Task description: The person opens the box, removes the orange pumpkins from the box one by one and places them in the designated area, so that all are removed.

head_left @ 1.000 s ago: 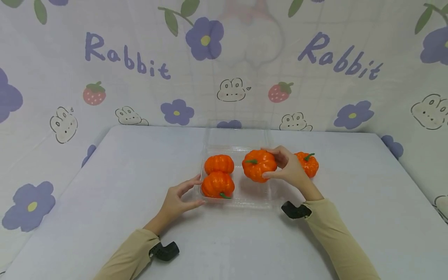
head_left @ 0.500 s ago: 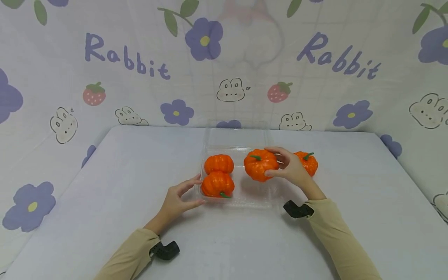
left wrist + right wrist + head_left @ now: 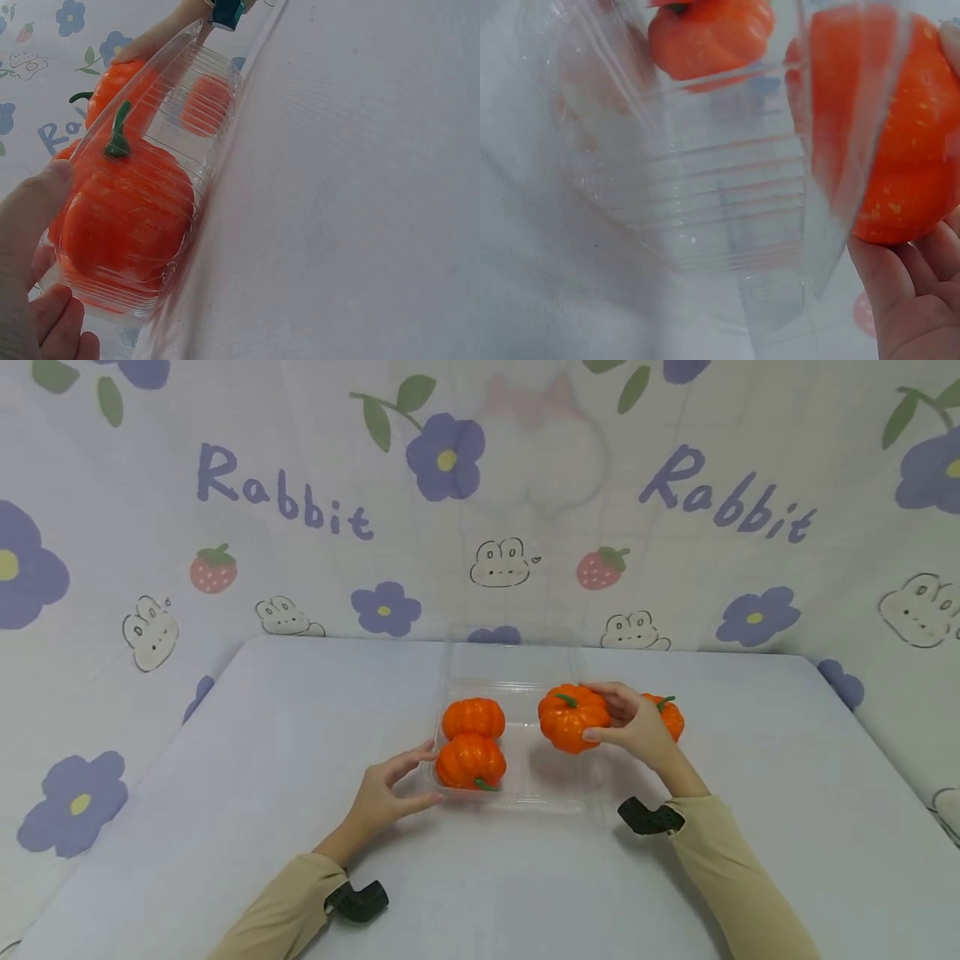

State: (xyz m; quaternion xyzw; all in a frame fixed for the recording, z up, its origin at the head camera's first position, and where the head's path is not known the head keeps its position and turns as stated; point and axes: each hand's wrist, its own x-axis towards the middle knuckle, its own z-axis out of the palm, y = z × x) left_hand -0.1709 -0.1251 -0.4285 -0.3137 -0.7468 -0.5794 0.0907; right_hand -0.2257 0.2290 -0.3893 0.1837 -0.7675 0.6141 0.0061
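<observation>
My right hand (image 3: 628,725) grips an orange toy pumpkin (image 3: 567,718) with a green stem. It is held over the right part of a clear plastic clamshell box (image 3: 525,797), and in the right wrist view the pumpkin (image 3: 915,150) shows beyond the box's clear wall. Two more pumpkins sit in the left part, one behind (image 3: 472,718) and one in front (image 3: 471,762). At the box's left side my left hand (image 3: 385,789) holds the corner between thumb and fingers. The left wrist view shows the front pumpkin (image 3: 127,217) through the ribbed wall.
Another pumpkin (image 3: 673,720) lies on the white table (image 3: 480,885) to the right, partly hidden behind my right hand. The box's transparent lid (image 3: 513,652) stands open at the back. A printed rabbit cloth (image 3: 300,568) hangs behind the table.
The held pumpkin has shifted a little to the right and turned, so its stem now sits near the top. The head view has tilted slightly. My left hand stays at the box.
</observation>
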